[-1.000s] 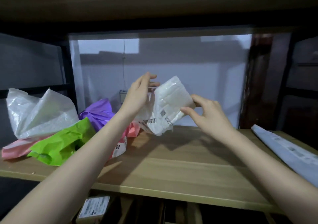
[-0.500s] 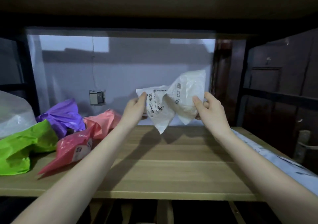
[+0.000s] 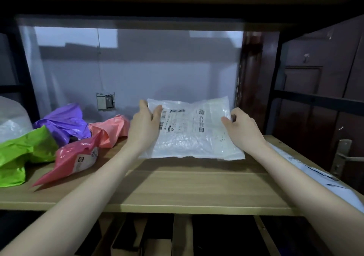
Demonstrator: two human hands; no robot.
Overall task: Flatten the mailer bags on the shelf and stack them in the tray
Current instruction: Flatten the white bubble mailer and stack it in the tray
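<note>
While held up over the wooden shelf (image 3: 177, 188), white mailer bag (image 3: 194, 132) spread nearly flat, printed label facing the camera, lower edge hanging just above the boards near the back of the shelf. Left hand (image 3: 144, 125) gripping the bag's left edge, thumb over the front beside the barcode, fingers tucked behind the upper corner. Right hand (image 3: 241, 127) pinching the bag's right edge, thumb on the front, fingers curled behind. Both hands well apart, one at each side of the bag, both forearms reaching in across the shelf's front edge.

Left of the white bag, lying crumpled on the shelf: salmon-pink bag (image 3: 111, 129) nearest the left hand, purple bag (image 3: 63, 121) behind and further left, darker pink bag (image 3: 75, 157) with a round printed sticker toward the shelf's front, green bag (image 3: 21, 153) beyond that, and a clear plastic bag (image 3: 11, 118) at the far left edge of view. Right of the white bag, a long pale grey mailer (image 3: 319, 179) lying along the shelf's right side and running toward the front corner. Behind the white bag, a pale wall with a small socket plate (image 3: 105, 101) up and to the left.
</note>
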